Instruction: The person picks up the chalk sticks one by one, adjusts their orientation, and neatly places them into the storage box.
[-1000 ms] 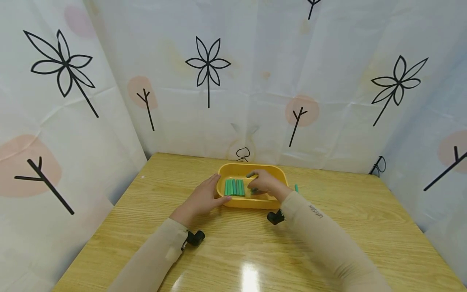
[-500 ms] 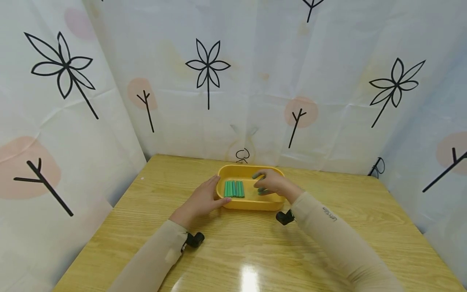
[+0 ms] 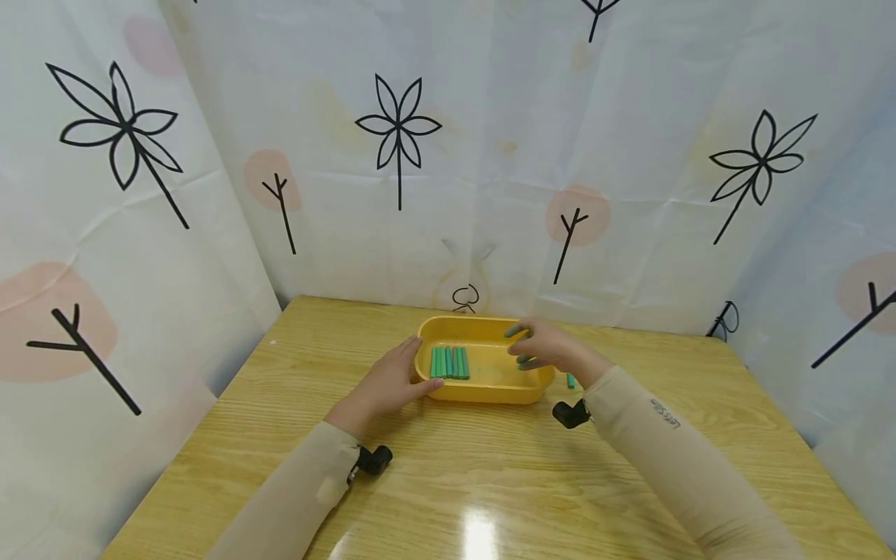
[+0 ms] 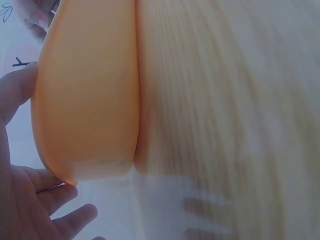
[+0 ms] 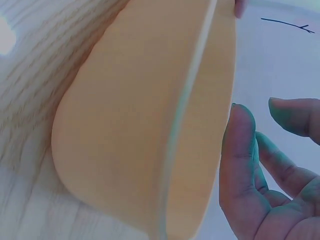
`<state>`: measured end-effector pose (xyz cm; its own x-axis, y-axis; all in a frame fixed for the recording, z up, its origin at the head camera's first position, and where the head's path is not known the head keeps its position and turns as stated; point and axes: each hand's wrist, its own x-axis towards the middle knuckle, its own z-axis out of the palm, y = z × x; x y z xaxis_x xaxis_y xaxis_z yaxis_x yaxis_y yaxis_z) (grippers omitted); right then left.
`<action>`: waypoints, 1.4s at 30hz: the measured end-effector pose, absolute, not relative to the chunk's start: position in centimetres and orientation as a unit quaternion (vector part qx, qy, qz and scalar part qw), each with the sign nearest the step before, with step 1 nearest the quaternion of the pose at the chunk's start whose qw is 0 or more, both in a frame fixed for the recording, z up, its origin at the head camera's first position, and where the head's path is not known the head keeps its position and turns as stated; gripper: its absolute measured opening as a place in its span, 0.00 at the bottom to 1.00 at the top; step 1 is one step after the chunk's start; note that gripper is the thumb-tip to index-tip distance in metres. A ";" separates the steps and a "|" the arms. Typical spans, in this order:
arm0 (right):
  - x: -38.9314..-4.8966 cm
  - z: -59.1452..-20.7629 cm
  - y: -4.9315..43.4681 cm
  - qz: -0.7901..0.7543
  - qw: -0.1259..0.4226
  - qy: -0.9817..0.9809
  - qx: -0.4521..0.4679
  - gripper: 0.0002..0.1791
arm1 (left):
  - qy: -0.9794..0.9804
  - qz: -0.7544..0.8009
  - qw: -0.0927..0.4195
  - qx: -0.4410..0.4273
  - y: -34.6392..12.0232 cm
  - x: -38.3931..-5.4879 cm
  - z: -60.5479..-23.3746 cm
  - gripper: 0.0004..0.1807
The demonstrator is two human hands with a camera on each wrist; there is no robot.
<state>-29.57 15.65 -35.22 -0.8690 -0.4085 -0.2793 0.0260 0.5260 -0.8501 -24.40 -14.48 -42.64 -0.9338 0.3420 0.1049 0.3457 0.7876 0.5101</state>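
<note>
A yellow plastic tray (image 3: 483,393) stands on the wooden table. Several short green sticks (image 3: 449,363) lie side by side in its left half. My left hand (image 3: 381,385) rests on the tray's left end, thumb on the near rim and fingers spread along the outer wall. In the left wrist view, that hand's thumb and a finger touch the tray (image 4: 90,90). Above the tray's right end is my right hand (image 3: 556,350), fingers apart and holding nothing. Green stains mark its fingertips in the right wrist view. One more green stick (image 3: 570,380) shows right of the tray, partly hidden.
The wooden table (image 3: 448,467) runs back to a white curtain (image 3: 483,155) printed with plants, which also hangs at both sides. A black object with a thin cord (image 3: 725,319) sits at the back right corner. Small black cameras (image 3: 374,460) are worn on both wrists.
My right hand has shifted right, from low inside the tray to above its right end. The left hand, tray and row of sticks stay in place.
</note>
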 end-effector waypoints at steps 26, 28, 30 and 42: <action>-28.5 -32.8 20.6 -0.428 0.174 0.878 -0.121 0.28 | -0.947 -0.268 -0.001 -0.177 -14.4 -24.4 -42.7 0.55; -28.5 -32.7 21.0 -0.426 0.173 0.880 -0.121 0.28 | -0.947 -0.268 0.000 -0.177 -14.4 -24.5 -42.8 0.55; -28.5 -32.8 21.3 -0.425 0.172 0.881 -0.119 0.28 | -0.948 -0.266 -0.001 -0.174 -14.5 -24.5 -42.8 0.55; -29.3 -34.4 23.0 -0.425 0.154 0.888 -0.089 0.28 | -0.948 -0.266 0.002 -0.174 -14.5 -24.5 -42.8 0.55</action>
